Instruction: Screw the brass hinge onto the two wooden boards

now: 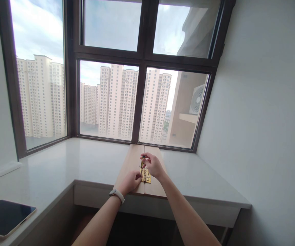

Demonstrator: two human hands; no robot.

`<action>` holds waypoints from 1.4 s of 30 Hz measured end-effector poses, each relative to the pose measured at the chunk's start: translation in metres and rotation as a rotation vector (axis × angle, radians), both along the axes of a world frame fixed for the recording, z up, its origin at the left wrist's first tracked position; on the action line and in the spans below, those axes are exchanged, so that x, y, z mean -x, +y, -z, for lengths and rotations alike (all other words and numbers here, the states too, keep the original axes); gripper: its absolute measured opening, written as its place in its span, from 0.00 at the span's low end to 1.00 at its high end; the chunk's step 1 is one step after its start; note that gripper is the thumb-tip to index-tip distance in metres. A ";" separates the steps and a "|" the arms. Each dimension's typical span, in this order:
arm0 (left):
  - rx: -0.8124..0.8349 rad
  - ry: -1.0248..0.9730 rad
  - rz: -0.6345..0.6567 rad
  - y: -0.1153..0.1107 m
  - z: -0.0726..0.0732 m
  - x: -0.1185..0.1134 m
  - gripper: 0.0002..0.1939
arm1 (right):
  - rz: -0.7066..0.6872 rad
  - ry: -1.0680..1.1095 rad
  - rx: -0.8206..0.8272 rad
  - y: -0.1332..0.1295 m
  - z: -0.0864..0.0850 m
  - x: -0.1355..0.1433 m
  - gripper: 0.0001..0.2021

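A small screwdriver [142,162] with a yellow and dark green handle stands nearly upright in the fingers of my right hand [153,166]. Below it, a brass-coloured hinge [148,178] lies across the seam between two pale wooden boards, the left board [129,163] and the right board [155,188]. My left hand [130,181] rests on the left board, thumb and fingers closed at the hinge's left leaf beside the screwdriver's lower end. Whatever those fingertips pinch is too small to make out. Part of the hinge's left leaf is hidden by them.
The boards lie on a white windowsill counter [183,174], reaching from its front edge back to the dark window frame [136,112]. A tablet [6,216] with a dark screen lies at the left. A white wall [260,102] rises on the right.
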State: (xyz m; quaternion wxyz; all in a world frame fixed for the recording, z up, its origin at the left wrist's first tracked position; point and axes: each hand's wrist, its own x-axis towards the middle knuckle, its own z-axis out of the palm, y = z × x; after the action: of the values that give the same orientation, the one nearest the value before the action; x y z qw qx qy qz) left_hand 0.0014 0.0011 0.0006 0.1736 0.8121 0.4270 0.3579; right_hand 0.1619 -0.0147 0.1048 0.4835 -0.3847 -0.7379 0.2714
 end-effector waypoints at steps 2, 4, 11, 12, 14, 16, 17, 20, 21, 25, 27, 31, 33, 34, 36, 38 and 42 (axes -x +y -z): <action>-0.005 -0.006 0.001 0.001 0.001 0.000 0.07 | 0.036 -0.009 -0.016 0.001 0.000 -0.001 0.13; -0.010 -0.009 0.001 0.002 0.002 0.000 0.07 | 0.073 -0.028 -0.037 0.000 -0.001 -0.002 0.12; -0.005 -0.009 0.000 0.001 0.001 0.000 0.08 | 0.232 -0.080 -0.138 -0.001 -0.001 0.001 0.09; -0.003 -0.011 0.000 0.000 0.001 0.000 0.08 | 0.246 -0.078 -0.147 -0.002 0.000 0.002 0.10; -0.001 -0.017 0.005 0.000 0.001 0.000 0.08 | 0.255 -0.074 -0.158 -0.002 0.000 0.003 0.11; 0.001 -0.018 0.013 0.000 0.001 0.000 0.08 | 0.239 -0.072 -0.160 -0.002 0.000 0.004 0.12; 0.001 -0.017 0.016 0.001 0.001 0.000 0.08 | 0.223 -0.073 -0.156 -0.002 0.000 0.004 0.12; -0.001 -0.014 0.011 0.002 0.003 0.000 0.08 | 0.159 -0.079 -0.127 -0.001 0.001 0.002 0.12; -0.002 -0.015 0.007 0.003 0.003 0.000 0.08 | 0.137 -0.081 -0.114 0.000 0.001 0.001 0.12; -0.009 -0.006 -0.007 0.004 0.005 -0.001 0.08 | 0.087 -0.076 -0.073 0.003 0.002 -0.001 0.13; -0.010 0.006 -0.014 0.004 0.005 -0.001 0.08 | 0.105 -0.076 -0.071 0.004 0.002 -0.001 0.12; -0.007 0.012 -0.015 0.005 0.006 -0.002 0.08 | 0.155 -0.097 -0.103 0.002 0.001 -0.001 0.10; -0.006 0.001 -0.013 0.006 0.006 -0.002 0.08 | 0.189 -0.105 -0.125 0.000 0.000 0.000 0.10; -0.007 -0.004 -0.013 0.006 0.006 -0.002 0.08 | 0.211 -0.107 -0.136 -0.001 0.000 0.000 0.10; -0.009 -0.012 -0.011 0.005 0.006 -0.002 0.08 | 0.247 -0.109 -0.153 -0.002 -0.001 0.000 0.10; -0.009 -0.015 -0.006 0.004 0.004 -0.002 0.08 | 0.268 -0.109 -0.160 -0.003 -0.001 0.001 0.11; 0.002 -0.019 -0.003 0.000 0.001 -0.001 0.09 | 0.307 -0.112 -0.168 -0.003 -0.003 0.002 0.12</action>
State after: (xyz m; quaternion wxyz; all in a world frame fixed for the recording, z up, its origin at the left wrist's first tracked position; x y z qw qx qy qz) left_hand 0.0027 0.0014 -0.0005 0.1777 0.8079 0.4268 0.3655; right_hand 0.1597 -0.0182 0.1074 0.5079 -0.4657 -0.7163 0.1099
